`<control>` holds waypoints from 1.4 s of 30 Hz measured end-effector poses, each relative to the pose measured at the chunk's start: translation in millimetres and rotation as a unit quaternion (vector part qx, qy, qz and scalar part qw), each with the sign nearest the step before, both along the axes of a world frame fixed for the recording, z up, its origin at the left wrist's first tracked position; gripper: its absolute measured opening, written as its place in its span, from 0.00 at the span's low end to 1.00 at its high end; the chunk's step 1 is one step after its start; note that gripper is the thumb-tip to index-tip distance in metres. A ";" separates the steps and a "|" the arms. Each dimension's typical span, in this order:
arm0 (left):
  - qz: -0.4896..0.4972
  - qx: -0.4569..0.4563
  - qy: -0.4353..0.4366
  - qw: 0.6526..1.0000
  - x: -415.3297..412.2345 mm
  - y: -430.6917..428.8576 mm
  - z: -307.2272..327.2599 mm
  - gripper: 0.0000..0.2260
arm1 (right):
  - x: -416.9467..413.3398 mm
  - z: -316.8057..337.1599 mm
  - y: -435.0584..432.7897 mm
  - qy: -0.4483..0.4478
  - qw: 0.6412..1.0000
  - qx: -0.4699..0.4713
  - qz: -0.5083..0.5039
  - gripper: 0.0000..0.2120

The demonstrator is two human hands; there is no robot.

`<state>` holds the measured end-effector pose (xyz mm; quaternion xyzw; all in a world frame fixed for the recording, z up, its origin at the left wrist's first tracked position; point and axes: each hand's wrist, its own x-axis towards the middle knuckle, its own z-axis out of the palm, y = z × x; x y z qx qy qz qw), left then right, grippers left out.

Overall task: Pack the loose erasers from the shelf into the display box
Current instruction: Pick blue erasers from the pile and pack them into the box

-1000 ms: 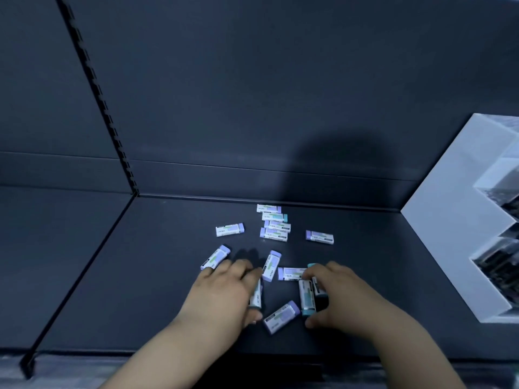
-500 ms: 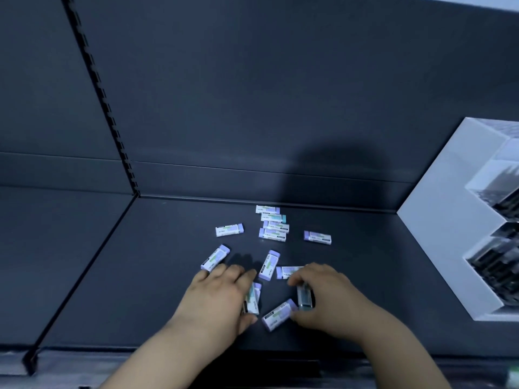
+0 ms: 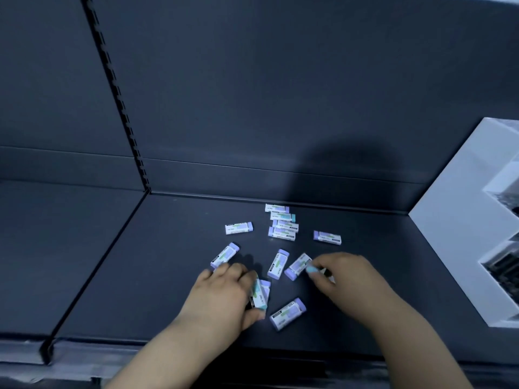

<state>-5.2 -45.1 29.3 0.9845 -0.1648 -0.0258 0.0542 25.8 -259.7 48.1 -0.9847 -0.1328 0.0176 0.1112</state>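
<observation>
Dark shelf [image 3: 168, 276] bearing loose erasers [image 3: 278, 263] scattered about its middle; a row of four [image 3: 282, 224] lies at 12 o'clock of the scatter. Left hand [image 3: 224, 293] curls round a small stack of erasers [image 3: 259, 294]. Right hand [image 3: 345, 279] pinches a teal-tipped eraser [image 3: 310, 269], largely hidden by its fingers. White display box [image 3: 449, 220] stands at 3 o'clock, well apart from the scatter.

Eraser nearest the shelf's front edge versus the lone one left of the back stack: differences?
The front eraser lies diagonally, the lone eraser nearly crosswise. The front eraser sits between left hand and right hand; the lone eraser lies farther back. Both have white sleeves, purple ends.
</observation>
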 end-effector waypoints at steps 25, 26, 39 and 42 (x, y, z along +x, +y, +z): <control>-0.003 -0.006 0.071 0.997 18.2 11.4 -0.3 0.35 | 21.1 -12.5 31.0 0.159 0.979 0.006 0.128 0.32; -0.001 0.000 0.074 0.997 19.4 11.7 -0.2 0.35 | 21.9 -12.7 31.0 0.164 0.979 0.004 0.124 0.32; 0.025 0.023 0.069 0.997 25.1 9.3 -6.0 0.36 | 29.6 -21.9 36.8 0.139 0.984 0.018 0.106 0.38; 0.032 0.027 0.069 0.997 26.0 8.7 -6.9 0.33 | 32.0 -23.5 39.4 0.130 0.986 0.035 0.097 0.37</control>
